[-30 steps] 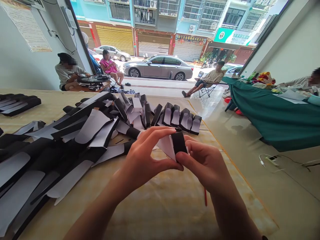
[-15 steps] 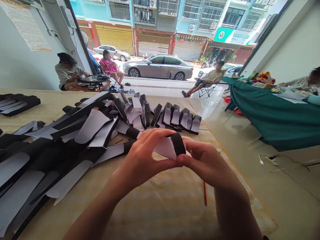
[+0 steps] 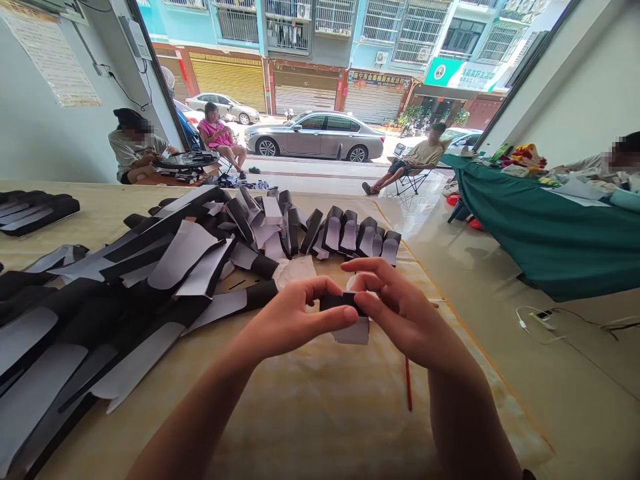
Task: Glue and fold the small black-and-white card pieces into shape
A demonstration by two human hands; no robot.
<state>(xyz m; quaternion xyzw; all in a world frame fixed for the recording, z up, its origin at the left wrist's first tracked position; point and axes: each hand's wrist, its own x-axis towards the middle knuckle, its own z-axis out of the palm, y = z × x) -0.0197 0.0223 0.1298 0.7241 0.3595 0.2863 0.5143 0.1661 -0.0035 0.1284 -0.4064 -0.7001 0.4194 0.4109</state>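
Note:
Between my two hands is a small folded black-and-white card piece (image 3: pixel 352 332), its white face toward me and its black part on top. My left hand (image 3: pixel 295 319) grips it from the left, thumb lying along the black top. From the right, my right hand (image 3: pixel 405 317) touches the black edge with its thumb and bent fingers; the index finger is raised. Fingers hide part of the piece. Several similar folded pieces (image 3: pixel 369 235) stand in a row beyond my hands. A large heap of black-and-white card strips (image 3: pixel 130 293) lies to the left.
A thin red stick (image 3: pixel 409 383) lies on the cloth-covered table (image 3: pixel 320 413) by my right forearm. A whitish sheet (image 3: pixel 299 269) sits behind my left hand. Another table with a green cloth (image 3: pixel 540 240) stands at right. Several people sit around the room and doorway.
The piece has been turned, so its black part now faces up and its white face is lower. My right fingers have lifted and shifted over its top edge.

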